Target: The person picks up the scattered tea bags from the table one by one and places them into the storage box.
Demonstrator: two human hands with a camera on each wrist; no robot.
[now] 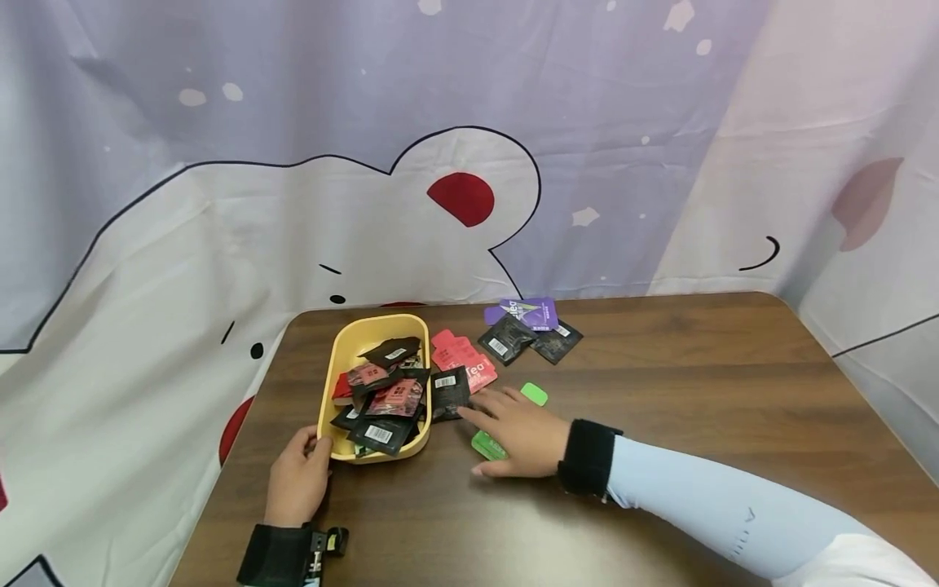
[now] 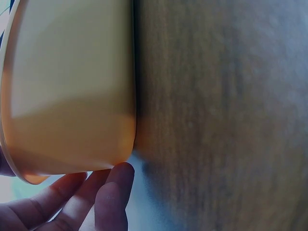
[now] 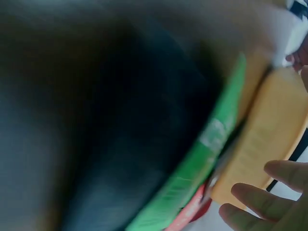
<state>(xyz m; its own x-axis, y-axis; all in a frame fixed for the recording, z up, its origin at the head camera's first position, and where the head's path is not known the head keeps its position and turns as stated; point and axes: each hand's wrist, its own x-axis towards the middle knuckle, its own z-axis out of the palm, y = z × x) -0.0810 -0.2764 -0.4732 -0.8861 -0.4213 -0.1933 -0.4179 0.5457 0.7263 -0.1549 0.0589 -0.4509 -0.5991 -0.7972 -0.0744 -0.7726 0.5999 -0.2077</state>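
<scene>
- Our right hand [image 1: 517, 432] lies flat, fingers straight, on a thin green foil sachet [image 1: 487, 446], lower centre of frame
- We judge it light, slippery; pinch its edge
- Left hand [image 1: 297, 481] touches the yellow plastic tray [image 1: 332, 383], fingers relaxed

Dark brown wood-grain table [image 1: 697, 391] with rounded corners fills the lower part of the head view; its surface shows a soft, even sheen under diffuse light. Behind and around it hangs a fabric backdrop [image 1: 242, 106], pale lavender above with scattered white flecks and white below, printed with a large cartoon figure in thin black outline, a red oval patch [image 1: 461, 198] and small black dots. The cloth falls in loose vertical folds at right, beside a faint pink patch [image 1: 866, 200].
</scene>
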